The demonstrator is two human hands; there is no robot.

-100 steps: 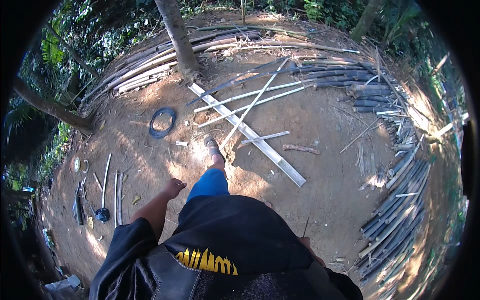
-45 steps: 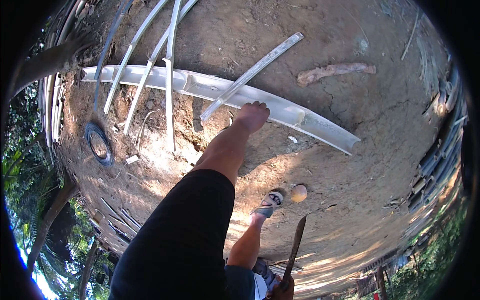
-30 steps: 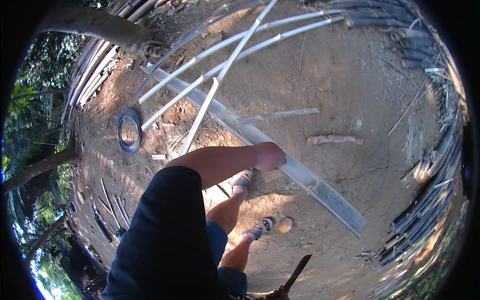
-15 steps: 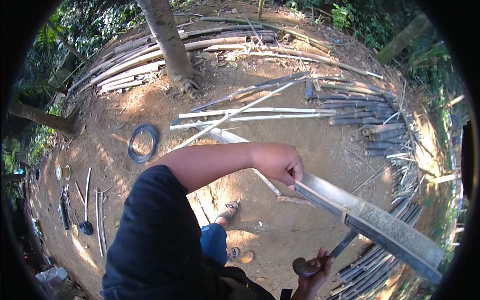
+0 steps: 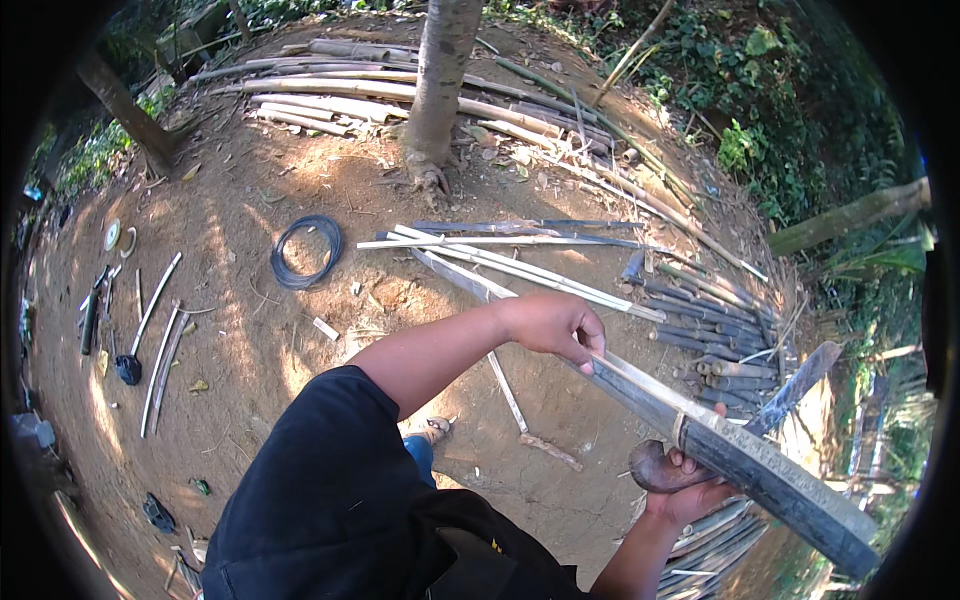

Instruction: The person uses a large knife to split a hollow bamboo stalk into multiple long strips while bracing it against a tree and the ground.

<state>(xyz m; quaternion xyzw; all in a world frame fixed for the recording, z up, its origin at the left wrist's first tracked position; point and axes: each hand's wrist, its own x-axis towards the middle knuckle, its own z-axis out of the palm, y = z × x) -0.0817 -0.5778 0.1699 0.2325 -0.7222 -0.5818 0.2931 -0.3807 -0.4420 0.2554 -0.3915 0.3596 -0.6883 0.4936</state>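
Note:
My left hand [image 5: 557,327] is closed on the upper-left end of a split length of dark bamboo [image 5: 770,468], gripping it between thumb and fingers. The bamboo slants down to the right, its outer side and pale cut edge showing, with a raised node part-way along. My right hand [image 5: 692,490], below the bamboo, is wrapped round the curved brown wooden handle of a machete [image 5: 658,468]. The machete's blade passes behind the bamboo and sticks out beyond its far edge, pointing up and right. Some right-hand fingers are hidden by the bamboo.
Pale bamboo strips [image 5: 520,265] lie crossed on the ground ahead. A coil of black line [image 5: 306,252] sits left of them. Dark bamboo pieces [image 5: 715,315] are stacked at the right. A tree trunk [image 5: 440,90] stands before long poles; tools [image 5: 92,315] lie far left.
The split bamboo has rolled, so its hollow no longer faces me. My right hand has risen toward it, and the machete blade now shows past its far side. The view has shifted.

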